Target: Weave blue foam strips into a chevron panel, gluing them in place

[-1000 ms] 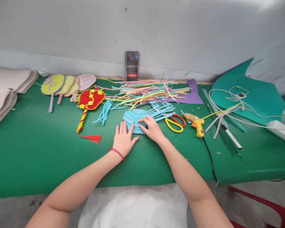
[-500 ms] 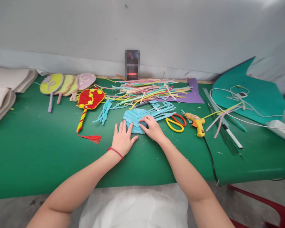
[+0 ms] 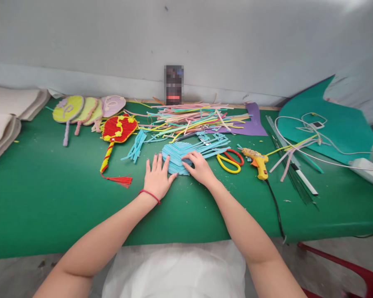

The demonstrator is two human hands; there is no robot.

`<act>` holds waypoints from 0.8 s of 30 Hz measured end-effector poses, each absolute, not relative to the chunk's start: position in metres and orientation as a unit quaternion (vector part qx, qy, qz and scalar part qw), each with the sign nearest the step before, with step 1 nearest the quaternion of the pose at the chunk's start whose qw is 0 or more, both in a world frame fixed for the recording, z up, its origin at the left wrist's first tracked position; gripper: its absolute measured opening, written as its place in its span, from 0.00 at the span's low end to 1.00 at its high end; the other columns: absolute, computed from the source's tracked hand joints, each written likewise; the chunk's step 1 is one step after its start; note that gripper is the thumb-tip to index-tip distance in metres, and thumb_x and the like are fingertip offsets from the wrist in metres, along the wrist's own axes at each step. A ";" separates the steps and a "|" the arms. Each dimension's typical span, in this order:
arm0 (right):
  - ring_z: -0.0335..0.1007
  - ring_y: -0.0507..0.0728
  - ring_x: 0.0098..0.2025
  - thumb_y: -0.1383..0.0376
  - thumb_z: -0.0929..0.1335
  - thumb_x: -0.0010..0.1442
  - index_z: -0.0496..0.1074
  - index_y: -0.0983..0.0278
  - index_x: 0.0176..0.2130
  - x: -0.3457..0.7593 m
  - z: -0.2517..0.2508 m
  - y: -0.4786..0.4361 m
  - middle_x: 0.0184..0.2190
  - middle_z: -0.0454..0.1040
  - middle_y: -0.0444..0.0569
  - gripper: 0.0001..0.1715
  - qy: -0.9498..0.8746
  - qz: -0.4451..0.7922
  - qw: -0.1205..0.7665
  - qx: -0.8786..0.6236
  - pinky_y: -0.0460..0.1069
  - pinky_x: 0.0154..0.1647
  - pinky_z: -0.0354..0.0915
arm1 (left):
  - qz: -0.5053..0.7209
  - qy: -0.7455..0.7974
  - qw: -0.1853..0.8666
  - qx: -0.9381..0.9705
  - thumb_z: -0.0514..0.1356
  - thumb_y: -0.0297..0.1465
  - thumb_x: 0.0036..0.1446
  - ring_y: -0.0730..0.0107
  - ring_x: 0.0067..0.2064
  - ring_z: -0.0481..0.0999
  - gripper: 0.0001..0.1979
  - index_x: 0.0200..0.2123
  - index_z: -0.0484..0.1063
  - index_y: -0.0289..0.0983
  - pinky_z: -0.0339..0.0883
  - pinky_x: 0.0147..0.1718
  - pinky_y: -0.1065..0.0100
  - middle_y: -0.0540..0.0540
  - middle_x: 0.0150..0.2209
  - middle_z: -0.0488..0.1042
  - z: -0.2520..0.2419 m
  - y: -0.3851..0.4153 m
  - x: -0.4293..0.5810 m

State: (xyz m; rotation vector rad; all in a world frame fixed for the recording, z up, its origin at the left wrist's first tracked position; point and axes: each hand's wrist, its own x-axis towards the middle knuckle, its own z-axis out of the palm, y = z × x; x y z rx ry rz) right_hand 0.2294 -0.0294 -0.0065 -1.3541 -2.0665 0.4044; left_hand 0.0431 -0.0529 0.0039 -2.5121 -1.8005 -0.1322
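Note:
A blue pad of pipe cleaners (image 3: 176,155) laid side by side lies on the green table (image 3: 81,207), with loose blue ends reaching right. My left hand (image 3: 157,176) is open, fingers spread, at the pad's lower left edge. My right hand (image 3: 199,167) rests on the pad's right part with bent fingers; whether something small is between thumb and forefinger cannot be made out. Short blue pipe cleaners (image 3: 135,147) lie left of the pad. Scissors (image 3: 228,161) with red and yellow handles and a yellow glue gun (image 3: 256,161) lie right of my right hand.
A red fan (image 3: 119,129) with a tassel and several pastel fans (image 3: 68,109) lie to the left. Behind the pad are a heap of colored pipe cleaners (image 3: 192,118) and an upright phone (image 3: 173,85). Teal sheet (image 3: 338,124) and white cable are at right.
My left hand has slid slightly left, off most of the blue pad, and its fingers now point more upward. My right hand has stayed almost in place.

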 end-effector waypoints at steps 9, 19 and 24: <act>0.65 0.59 0.46 0.66 0.64 0.60 0.71 0.60 0.42 0.230 -0.006 -0.030 0.40 0.70 0.51 0.09 -0.782 0.158 0.316 -0.513 0.55 0.50 0.61 | -0.047 -0.594 0.018 -0.803 0.45 0.46 0.62 0.49 0.66 0.48 0.34 0.63 0.54 0.30 0.41 0.61 0.45 0.33 0.66 0.50 0.004 -0.049 0.042; 0.65 0.58 0.46 0.65 0.64 0.61 0.71 0.61 0.42 0.230 -0.008 -0.029 0.41 0.70 0.51 0.09 -0.784 0.153 0.315 -0.512 0.54 0.50 0.61 | -0.037 -0.586 0.015 -0.809 0.42 0.45 0.63 0.51 0.67 0.47 0.33 0.64 0.51 0.30 0.40 0.62 0.44 0.38 0.66 0.49 0.002 -0.048 0.042; 0.65 0.59 0.45 0.63 0.65 0.60 0.71 0.60 0.42 0.229 -0.008 -0.030 0.40 0.69 0.51 0.09 -0.781 0.148 0.314 -0.519 0.55 0.49 0.61 | -0.041 -0.577 0.011 -0.815 0.46 0.46 0.62 0.50 0.67 0.47 0.32 0.65 0.51 0.37 0.40 0.61 0.44 0.37 0.66 0.49 0.003 -0.049 0.042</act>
